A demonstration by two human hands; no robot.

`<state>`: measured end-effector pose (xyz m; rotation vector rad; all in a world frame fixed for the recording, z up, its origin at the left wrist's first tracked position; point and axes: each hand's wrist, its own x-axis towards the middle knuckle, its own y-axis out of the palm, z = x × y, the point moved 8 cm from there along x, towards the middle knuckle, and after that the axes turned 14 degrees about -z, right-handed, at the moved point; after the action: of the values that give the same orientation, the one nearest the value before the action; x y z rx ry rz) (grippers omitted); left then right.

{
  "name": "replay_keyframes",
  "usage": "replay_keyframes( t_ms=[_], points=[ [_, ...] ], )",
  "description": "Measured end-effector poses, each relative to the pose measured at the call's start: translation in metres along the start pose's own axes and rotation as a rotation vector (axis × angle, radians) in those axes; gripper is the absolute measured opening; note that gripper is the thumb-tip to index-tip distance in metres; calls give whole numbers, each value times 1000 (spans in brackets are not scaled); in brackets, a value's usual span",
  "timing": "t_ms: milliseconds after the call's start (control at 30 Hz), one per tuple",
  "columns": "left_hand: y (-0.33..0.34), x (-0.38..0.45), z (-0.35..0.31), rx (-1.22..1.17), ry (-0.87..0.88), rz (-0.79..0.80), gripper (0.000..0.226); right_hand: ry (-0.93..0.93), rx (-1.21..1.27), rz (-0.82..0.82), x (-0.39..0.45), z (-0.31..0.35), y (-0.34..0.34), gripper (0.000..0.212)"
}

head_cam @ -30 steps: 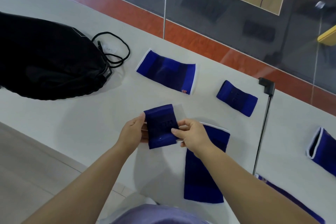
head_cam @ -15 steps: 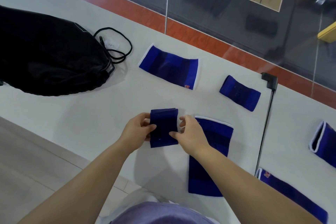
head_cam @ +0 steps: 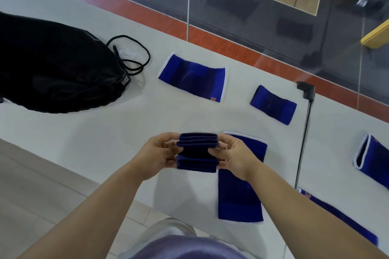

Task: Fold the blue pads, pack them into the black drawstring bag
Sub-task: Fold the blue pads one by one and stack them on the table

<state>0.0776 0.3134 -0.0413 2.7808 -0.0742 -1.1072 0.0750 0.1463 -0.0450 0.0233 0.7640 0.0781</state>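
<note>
A small dark blue pad (head_cam: 196, 154) is bent in the middle above the white table, its two ends curling up toward me. My left hand (head_cam: 156, 154) pinches its left edge and my right hand (head_cam: 233, 156) pinches its right edge. The black drawstring bag (head_cam: 54, 69) lies at the far left, its cord looped beside it. Other blue pads lie flat: a wide pad (head_cam: 192, 79) at the back, a small pad (head_cam: 273, 104) to its right, and a long pad (head_cam: 240, 193) partly under my right forearm.
Two more blue pads sit at the right: one (head_cam: 372, 157) with a white rim and one (head_cam: 341, 216) near the front edge. A thin black post (head_cam: 303, 132) with a clamp stands on the white table (head_cam: 105, 132). Glass panels run behind the table.
Both hands have bent the small pad, which was flat between them, so that it now folds across its middle. My view has shifted slightly; the other pads and the bag have not moved.
</note>
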Motion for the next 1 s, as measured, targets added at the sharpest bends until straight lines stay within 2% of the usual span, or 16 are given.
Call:
replay_keyframes(
  t_ms=[167,300,400,500,600,733,800,900,1000],
  points=[
    [-5,-3,-2,-8,-16,8,50,-1,-31,22,-6,5,2,44],
    [-20,-3,1,172,7,-99,19,-21,-139,19,-3,3,10,31],
    [-34,-1,-1,468,160,-264,11,-219,-457,-18,-1,0,21,22],
    [-39,-1,-2,632,292,-292,21,-417,-789,-21,-2,-1,40,33],
    [-40,-2,-3,828,494,-286,22,-545,-975,-14,-5,3,50,37],
    [-15,-17,-14,1109,996,-252,24,-562,-984,-80,-7,15,40,39],
    [0,-23,-11,1177,1164,-172,28,-568,-946,-130,-11,23,27,35],
    [11,-27,-7,1209,1143,-77,20,-550,-890,-216,-15,30,3,28],
    [13,-27,-5,1286,1115,-56,22,-499,-828,-307,-19,28,-20,24]
  ],
)
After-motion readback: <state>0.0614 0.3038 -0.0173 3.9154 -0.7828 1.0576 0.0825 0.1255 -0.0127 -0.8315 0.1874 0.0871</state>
